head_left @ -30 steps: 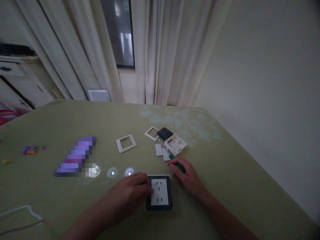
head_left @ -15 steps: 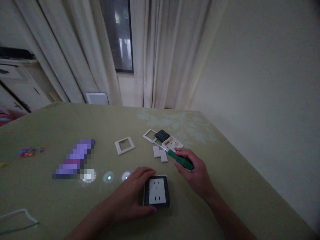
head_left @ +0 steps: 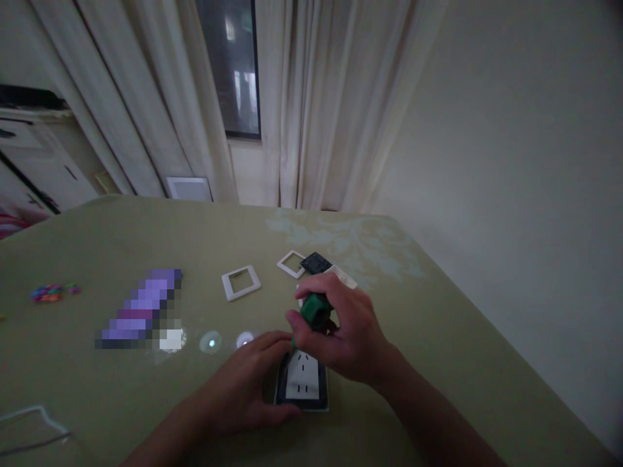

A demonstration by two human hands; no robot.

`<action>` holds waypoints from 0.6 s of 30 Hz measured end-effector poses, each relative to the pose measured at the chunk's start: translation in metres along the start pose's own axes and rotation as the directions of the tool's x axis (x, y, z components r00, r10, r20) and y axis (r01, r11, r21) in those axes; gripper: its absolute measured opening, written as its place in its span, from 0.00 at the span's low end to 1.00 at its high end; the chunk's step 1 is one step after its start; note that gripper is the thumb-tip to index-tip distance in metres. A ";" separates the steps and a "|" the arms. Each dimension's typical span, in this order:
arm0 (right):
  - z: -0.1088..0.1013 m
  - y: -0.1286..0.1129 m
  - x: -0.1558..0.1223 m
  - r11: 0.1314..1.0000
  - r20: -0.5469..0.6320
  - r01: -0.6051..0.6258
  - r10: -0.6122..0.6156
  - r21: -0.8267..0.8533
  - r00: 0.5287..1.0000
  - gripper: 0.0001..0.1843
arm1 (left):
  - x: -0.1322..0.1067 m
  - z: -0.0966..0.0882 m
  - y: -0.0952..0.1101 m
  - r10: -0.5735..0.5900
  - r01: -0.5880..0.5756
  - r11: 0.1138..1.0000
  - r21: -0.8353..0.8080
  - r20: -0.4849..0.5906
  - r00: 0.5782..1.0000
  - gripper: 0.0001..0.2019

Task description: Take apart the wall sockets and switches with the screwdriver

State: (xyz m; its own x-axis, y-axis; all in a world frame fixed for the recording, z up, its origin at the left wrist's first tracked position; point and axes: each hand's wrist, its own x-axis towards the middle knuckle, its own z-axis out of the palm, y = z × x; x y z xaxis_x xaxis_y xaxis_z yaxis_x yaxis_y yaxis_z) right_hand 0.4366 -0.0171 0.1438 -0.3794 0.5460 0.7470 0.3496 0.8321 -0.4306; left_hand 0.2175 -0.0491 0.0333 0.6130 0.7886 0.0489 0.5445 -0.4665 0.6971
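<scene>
A wall socket (head_left: 302, 383) with a white face and dark frame lies flat on the green table (head_left: 438, 337). My left hand (head_left: 248, 383) grips its left edge, fingers curled round it. My right hand (head_left: 341, 331) is closed round a green-handled screwdriver (head_left: 314, 311), held upright just above the socket's top edge. The tip is hidden behind my fingers.
Beyond my hands lie two white square frames (head_left: 241, 283) (head_left: 292, 263), a black part (head_left: 315, 263) and a white socket housing (head_left: 344, 277). A blurred purple object (head_left: 141, 308) and coloured bits (head_left: 48, 292) lie to the left. Curtains and a wall stand behind the table.
My right hand lifted the screwdriver from the table and swung it left, upright over the socket. My left hand slid down to grip the socket's left edge.
</scene>
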 end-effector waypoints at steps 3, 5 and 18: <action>0.009 0.007 -0.004 1.000 0.048 0.011 -0.012 0.027 0.999 0.10 | 0.000 0.001 -0.002 0.002 -0.002 1.000 0.010 -0.011 1.000 0.34; 0.011 0.009 -0.005 0.999 0.068 0.000 -0.002 0.033 0.998 0.09 | 0.000 0.000 -0.002 0.008 -0.008 1.000 0.016 0.002 1.000 0.35; 0.013 0.014 -0.006 0.999 0.082 -0.026 0.023 0.034 0.996 0.08 | 0.002 -0.008 0.005 -0.035 0.034 0.999 0.024 0.043 0.998 0.37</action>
State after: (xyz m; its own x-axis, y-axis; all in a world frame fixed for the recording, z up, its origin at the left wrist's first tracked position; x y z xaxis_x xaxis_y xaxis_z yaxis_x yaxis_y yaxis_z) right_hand 0.4324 -0.0075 0.1264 -0.4400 0.5709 0.6931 0.3300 0.8207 -0.4665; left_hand 0.2165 -0.0466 0.0427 0.6175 0.7865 -0.0059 0.5784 -0.4490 0.6810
